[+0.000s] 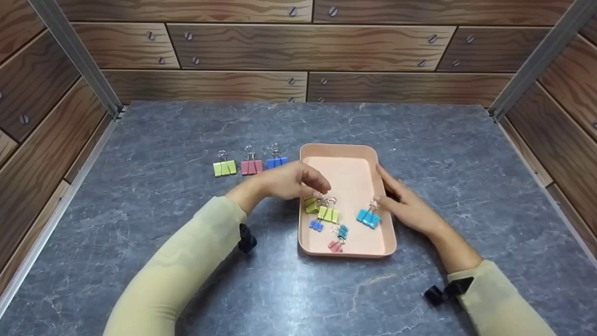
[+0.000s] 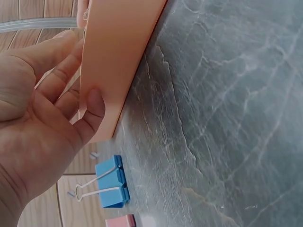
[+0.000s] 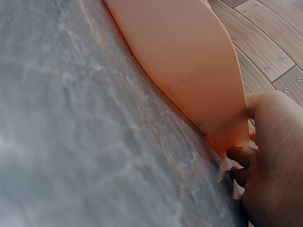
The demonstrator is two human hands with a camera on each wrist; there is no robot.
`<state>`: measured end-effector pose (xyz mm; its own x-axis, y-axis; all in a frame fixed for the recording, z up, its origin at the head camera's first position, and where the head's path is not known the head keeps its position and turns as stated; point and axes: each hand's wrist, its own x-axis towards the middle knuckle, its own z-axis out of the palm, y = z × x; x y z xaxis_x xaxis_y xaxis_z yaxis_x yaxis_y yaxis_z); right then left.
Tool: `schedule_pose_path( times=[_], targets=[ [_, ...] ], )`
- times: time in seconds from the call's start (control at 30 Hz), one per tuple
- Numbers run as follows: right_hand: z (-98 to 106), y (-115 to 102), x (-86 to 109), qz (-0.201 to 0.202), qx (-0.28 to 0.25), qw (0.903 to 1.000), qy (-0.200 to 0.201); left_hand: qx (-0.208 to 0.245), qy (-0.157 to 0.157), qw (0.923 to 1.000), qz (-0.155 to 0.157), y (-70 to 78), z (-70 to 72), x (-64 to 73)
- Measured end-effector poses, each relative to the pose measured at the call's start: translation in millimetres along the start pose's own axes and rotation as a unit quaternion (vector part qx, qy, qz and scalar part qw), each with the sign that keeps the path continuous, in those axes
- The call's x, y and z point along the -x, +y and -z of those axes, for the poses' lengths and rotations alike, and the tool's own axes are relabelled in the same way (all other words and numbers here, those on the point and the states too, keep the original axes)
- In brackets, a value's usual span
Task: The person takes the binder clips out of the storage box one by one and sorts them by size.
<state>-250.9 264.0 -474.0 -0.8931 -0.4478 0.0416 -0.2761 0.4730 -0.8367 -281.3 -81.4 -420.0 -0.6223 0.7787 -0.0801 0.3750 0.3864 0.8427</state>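
A peach tray (image 1: 347, 175) holds several binder clips. My left hand (image 1: 294, 181) reaches over its left wall, thumb and index finger together at the wire handle of a tilted green binder clip (image 1: 311, 206); its little finger (image 2: 96, 104) touches the outer wall. Beside that clip lies another green binder clip (image 1: 329, 214). My right hand (image 1: 413, 210) grips the right wall, thumb over the rim next to a light-blue binder clip (image 1: 368, 219). Small blue (image 1: 316, 226), teal (image 1: 343, 231) and pink (image 1: 335, 246) clips lie toward the near end.
Left of the tray, a row of large clips stands on the grey marbled table (image 1: 210, 289): green (image 1: 225, 168), pink (image 1: 251, 167) and blue (image 1: 277, 163). My left forearm lies in front of this row. Wood-patterned walls (image 1: 308, 46) enclose the back and sides.
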Motion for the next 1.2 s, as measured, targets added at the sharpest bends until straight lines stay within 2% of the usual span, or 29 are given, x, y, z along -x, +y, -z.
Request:
schedule_pose_path(
  times=[0.37,0.67,1.2],
  targets=[
    [-0.2,1.6,0.0,0.005,-0.003,1.0000,-0.002,-0.048,-0.004,0.9987,0.015,-0.1,-5.2,-2.4],
    [0.5,0.5,0.1,0.003,0.020,0.9998,0.007,-0.037,0.003,0.9990,0.026,-2.4,-6.5,-3.4],
    [-0.3,-0.5,-0.1,0.000,0.006,1.0000,0.001,-0.043,0.015,0.9988,0.018,-3.1,-8.6,-4.4]
  ],
)
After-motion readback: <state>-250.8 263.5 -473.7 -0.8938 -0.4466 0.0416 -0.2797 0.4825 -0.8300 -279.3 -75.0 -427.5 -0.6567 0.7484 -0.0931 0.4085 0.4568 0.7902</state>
